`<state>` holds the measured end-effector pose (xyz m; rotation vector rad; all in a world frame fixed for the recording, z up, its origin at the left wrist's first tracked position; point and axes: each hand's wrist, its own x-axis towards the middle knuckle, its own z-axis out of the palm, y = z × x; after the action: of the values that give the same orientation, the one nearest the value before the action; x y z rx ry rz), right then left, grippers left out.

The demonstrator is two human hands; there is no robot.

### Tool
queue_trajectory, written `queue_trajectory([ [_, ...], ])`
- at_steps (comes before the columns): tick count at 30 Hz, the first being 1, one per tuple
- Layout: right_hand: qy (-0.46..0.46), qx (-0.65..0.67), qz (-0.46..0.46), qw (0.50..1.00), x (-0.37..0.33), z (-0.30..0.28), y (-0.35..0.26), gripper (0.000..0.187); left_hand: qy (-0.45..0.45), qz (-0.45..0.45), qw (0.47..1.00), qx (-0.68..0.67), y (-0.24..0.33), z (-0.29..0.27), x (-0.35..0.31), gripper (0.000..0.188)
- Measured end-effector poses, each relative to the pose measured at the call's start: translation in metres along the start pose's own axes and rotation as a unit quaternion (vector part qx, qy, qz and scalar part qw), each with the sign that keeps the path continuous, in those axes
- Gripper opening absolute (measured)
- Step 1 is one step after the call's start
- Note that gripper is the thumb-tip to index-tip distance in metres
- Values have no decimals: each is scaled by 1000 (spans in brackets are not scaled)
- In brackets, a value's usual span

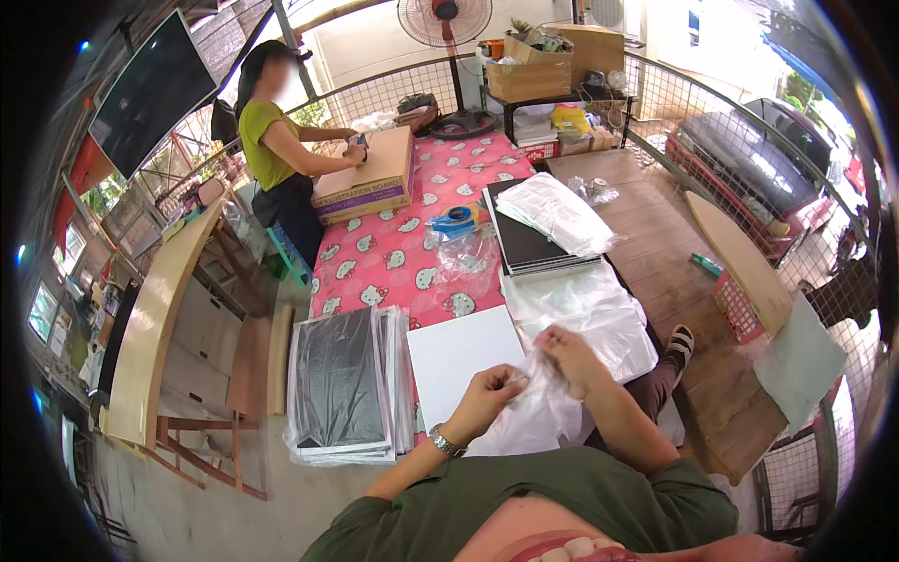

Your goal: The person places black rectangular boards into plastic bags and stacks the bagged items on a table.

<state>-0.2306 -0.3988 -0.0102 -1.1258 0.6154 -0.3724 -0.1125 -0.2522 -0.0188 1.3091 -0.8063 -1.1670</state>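
Observation:
My left hand (pixel 489 401), with a metal watch at the wrist, pinches the edge of a thin see-through plastic bag (pixel 536 417). My right hand (pixel 567 360) grips the same bag a little farther right, its fingers closed on the bunched film. Under and beside my left hand lies a white board (pixel 465 351), flat on the table. Beyond my right hand spreads a pile of plastic bags (pixel 599 323). To the left is a stack of black boards wrapped in plastic (pixel 342 375).
Black boards (pixel 520 245) with plastic sleeves (pixel 557 214) on top lie farther back. A blue tape dispenser (pixel 454 219) rests on the pink patterned tablecloth (pixel 375 260). Across the table, a co-worker (pixel 272 140) handles a cardboard box (pixel 382 164). A wooden bench (pixel 646 225) runs along the right.

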Motion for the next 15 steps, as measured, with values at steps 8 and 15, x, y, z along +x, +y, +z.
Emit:
queue_trajectory([
  [8, -478, 134, -81, 864, -10, -66, 21, 27, 8, -17, 890, -455, -9, -56, -23, 14],
  [15, -162, 173, -94, 967, 0, -74, 23, 11, -70, 6, 954, -292, 34, -100, -47, 12],
])
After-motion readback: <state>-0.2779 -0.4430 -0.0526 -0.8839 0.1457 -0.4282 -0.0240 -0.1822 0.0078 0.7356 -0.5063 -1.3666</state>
